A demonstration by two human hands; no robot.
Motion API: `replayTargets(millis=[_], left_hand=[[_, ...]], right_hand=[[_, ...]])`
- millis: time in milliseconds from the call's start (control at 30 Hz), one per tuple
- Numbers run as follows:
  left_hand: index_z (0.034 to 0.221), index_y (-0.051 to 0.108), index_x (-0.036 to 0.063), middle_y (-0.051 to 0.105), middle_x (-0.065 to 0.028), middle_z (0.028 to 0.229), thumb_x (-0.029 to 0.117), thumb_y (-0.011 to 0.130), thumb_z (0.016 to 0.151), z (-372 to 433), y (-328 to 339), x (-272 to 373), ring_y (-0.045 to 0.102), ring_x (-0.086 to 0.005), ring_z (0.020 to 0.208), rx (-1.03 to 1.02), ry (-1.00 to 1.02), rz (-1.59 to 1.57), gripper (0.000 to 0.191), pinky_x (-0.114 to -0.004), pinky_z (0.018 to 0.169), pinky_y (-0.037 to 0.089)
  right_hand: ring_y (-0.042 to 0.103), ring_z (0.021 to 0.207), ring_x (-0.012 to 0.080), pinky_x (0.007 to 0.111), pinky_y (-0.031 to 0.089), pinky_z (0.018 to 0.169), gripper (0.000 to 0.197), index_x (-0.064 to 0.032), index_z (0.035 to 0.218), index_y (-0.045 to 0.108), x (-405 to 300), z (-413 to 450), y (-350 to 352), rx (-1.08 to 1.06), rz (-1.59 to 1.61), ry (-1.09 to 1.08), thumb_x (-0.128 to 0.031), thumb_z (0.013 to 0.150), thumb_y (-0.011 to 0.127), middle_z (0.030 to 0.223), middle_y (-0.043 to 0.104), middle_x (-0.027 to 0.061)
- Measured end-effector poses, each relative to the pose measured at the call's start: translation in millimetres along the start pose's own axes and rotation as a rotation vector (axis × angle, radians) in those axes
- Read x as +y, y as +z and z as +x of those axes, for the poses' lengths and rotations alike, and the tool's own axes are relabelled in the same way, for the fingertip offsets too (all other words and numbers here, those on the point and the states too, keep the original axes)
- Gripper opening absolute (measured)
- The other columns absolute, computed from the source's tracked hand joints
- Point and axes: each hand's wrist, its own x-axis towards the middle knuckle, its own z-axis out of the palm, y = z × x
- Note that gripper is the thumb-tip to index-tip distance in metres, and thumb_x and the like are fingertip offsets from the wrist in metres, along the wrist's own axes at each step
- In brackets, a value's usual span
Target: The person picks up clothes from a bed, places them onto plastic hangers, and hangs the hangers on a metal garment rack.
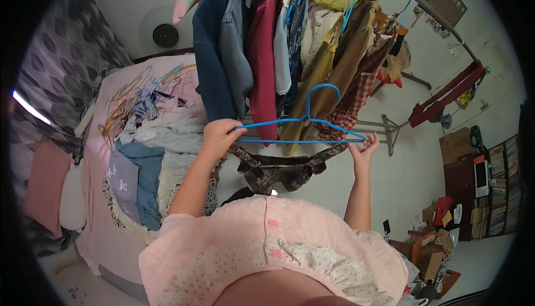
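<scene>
A blue clothes hanger [307,118] is held level in front of my chest, its hook pointing away from me. My left hand [221,138] grips its left corner between thumb and fingers. At the right corner, my right hand [364,149] has its thumb and fingers around the hanger end, some fingers raised. A dark patterned strappy garment [278,172], which looks like a bra, hangs below the hanger's lower bar. Its straps run up to both corners, close to my hands.
Ahead, clothes including a magenta garment [265,55] hang from a metal rail [418,1]. On the left, a bed [94,172] holds a heap of hangers [138,97] and folded clothes [148,180]. Shelves of books [497,180] and a cluttered chair [418,243] stand at right.
</scene>
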Motion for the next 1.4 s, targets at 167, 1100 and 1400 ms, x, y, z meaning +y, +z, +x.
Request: replayTargets(millis=[167, 1100, 1400], left_hand=[[0.071, 0.062, 0.002, 0.056, -0.0068, 0.061, 0.015, 0.066, 0.07, 23, 9, 10, 0.051, -0.0166, 0.052, -0.074, 0.146, -0.051, 0.013, -0.027, 0.048, 0.037], [0.09, 0.058, 0.0009, 0.044, 0.0041, 0.063, 0.014, 0.047, 0.088, 144, 235, 109, 0.037, -0.0043, 0.06, -0.637, -0.107, -0.702, 0.016, -0.02, 0.054, 0.032], [0.115, 0.048, 0.0008, 0.044, 0.004, 0.074, 0.011, 0.042, 0.09, 190, 319, 182, 0.04, -0.0049, 0.066, -0.684, -0.179, -1.054, 0.028, -0.019, 0.058, 0.034]], right_hand=[[0.051, 0.1, 0.0256, 0.035, 0.037, 0.087, 0.045, -0.003, 0.111, 0.049, -47, 3, -22, -0.152, -0.486, -0.217, -0.006, 0.069, 0.065, 0.1, 0.056, 0.0102], [0.039, 0.115, 0.0266, 0.036, 0.026, 0.099, 0.044, 0.0026, 0.121, 0.04, -7, 102, -59, 0.127, -0.169, -0.112, -0.017, 0.083, 0.054, 0.123, 0.042, 0.0167], [0.05, 0.097, 0.0181, 0.028, 0.041, 0.083, 0.035, 0.0021, 0.113, 0.032, -30, 158, -83, -0.115, 0.219, -0.046, -0.004, 0.084, 0.049, 0.107, 0.051, 0.015]])
